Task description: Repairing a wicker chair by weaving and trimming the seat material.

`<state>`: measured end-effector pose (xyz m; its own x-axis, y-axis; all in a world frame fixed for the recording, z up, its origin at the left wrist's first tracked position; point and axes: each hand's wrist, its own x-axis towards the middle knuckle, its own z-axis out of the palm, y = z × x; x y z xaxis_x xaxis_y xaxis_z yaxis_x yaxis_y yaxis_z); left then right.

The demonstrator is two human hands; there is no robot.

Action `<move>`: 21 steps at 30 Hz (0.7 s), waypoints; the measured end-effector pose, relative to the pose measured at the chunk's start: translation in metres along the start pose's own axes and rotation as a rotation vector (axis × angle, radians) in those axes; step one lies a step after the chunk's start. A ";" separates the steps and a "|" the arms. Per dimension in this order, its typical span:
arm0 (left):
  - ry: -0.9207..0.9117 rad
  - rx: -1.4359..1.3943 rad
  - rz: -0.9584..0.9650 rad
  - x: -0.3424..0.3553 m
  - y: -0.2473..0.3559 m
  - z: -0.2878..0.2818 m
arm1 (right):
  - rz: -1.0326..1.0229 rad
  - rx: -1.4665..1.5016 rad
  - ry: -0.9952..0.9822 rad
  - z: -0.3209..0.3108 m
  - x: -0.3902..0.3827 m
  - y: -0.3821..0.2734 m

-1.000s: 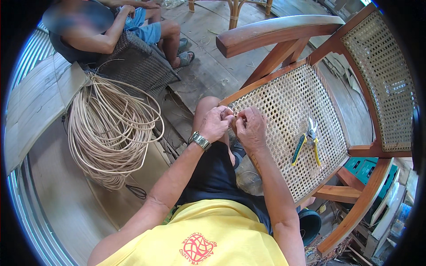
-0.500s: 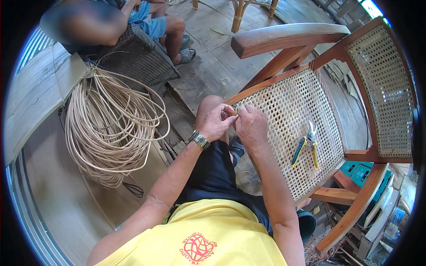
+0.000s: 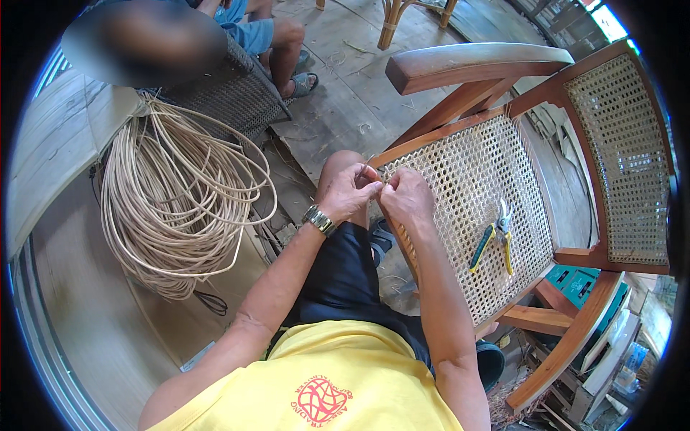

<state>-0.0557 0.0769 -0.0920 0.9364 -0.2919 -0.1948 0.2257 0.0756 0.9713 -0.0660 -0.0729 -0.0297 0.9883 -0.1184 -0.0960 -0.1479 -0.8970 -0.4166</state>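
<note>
The left hand and the right hand meet at the front corner of the cane seat of a wooden chair, fingertips pressed together and pinching a thin pale cane strand right at the seat's wooden rim. The strand is too fine to follow beyond the fingers. A metal wristwatch sits on the left wrist. The seat is an open hexagonal weave in pale cane, framed in reddish-brown wood; the chair back carries the same weave and stands at the right, while a broad curved armrest arches over the far side.

On the seat, well apart from the hands, lies a pair of cutters with one green and one yellow handle, its blades pointing away from the person.

To the left, a large loose coil of pale rattan lies against a flat tan board. Behind the coil sits a dark woven basket chair with another person on it, bare knee and sandalled foot on the plank floor.

Below the chair's right side, a teal box sits among stacked boxes, partly hidden by the frame; nothing on it can be made out
</note>
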 end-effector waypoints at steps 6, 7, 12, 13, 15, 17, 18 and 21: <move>0.075 0.059 0.036 0.000 -0.005 -0.001 | -0.211 0.037 0.030 0.007 -0.005 0.019; 0.076 0.059 0.037 0.000 -0.006 -0.001 | -0.212 0.036 0.031 0.009 -0.008 0.018; 0.046 0.040 -0.013 -0.003 0.000 0.001 | -0.448 -0.102 0.260 0.014 -0.015 0.023; 0.045 0.040 -0.013 -0.003 0.001 0.001 | -0.448 -0.102 0.261 0.017 -0.014 0.026; 0.064 0.126 -0.012 -0.004 0.004 0.002 | -0.388 -0.081 0.279 0.021 -0.013 0.031; 0.067 0.114 0.006 -0.003 -0.003 -0.001 | -0.402 -0.101 0.256 0.021 -0.012 0.028; 0.066 0.102 0.023 -0.002 -0.006 -0.003 | -0.411 -0.123 0.234 0.020 -0.012 0.026; 0.049 0.040 -0.002 -0.002 -0.006 -0.003 | -0.377 -0.214 0.180 0.014 -0.013 0.011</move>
<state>-0.0579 0.0801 -0.0980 0.9483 -0.2446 -0.2021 0.2174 0.0370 0.9754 -0.0810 -0.0756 -0.0458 0.9650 0.1777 0.1928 0.2151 -0.9570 -0.1948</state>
